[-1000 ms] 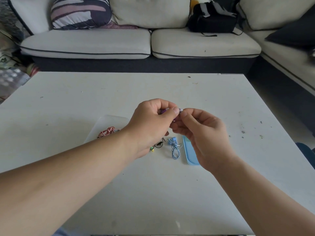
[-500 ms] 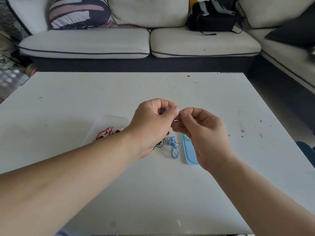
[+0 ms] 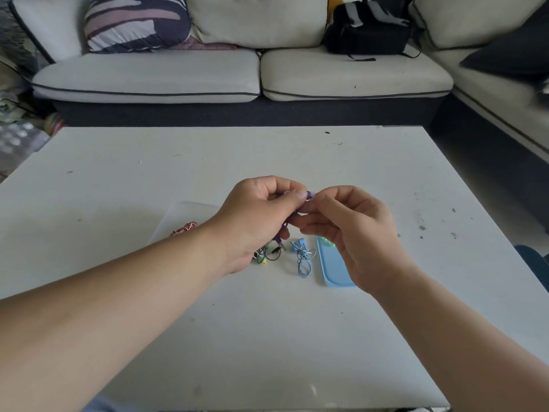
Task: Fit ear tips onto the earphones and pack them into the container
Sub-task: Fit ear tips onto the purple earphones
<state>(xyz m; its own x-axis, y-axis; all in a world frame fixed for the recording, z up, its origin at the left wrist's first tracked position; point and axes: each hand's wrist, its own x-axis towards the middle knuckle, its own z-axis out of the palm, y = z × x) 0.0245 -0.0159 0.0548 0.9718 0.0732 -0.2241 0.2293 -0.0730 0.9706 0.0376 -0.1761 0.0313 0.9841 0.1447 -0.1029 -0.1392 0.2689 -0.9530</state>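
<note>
My left hand (image 3: 258, 218) pinches a purple earphone (image 3: 309, 194) above the table, its cord hanging down under the palm. My right hand (image 3: 353, 233) meets it fingertip to fingertip, pinching something small that I cannot make out. Below them on the table lie a blue coiled earphone (image 3: 303, 257), a dark earphone with yellow-green tips (image 3: 269, 254), and a red coiled earphone (image 3: 185, 228) inside a clear container (image 3: 190, 209). A light blue lid (image 3: 334, 269) lies to the right, partly under my right hand, with green bits (image 3: 326, 241) at its far end.
The white table (image 3: 208, 162) has small dark specks on its right side. Behind it stands a pale sofa (image 3: 148, 81) with a striped cushion (image 3: 133, 22) and a black bag (image 3: 368, 31).
Both hands stay pinched together at the same spot; the fingertips shift only slightly and the purple piece shows a little more between them.
</note>
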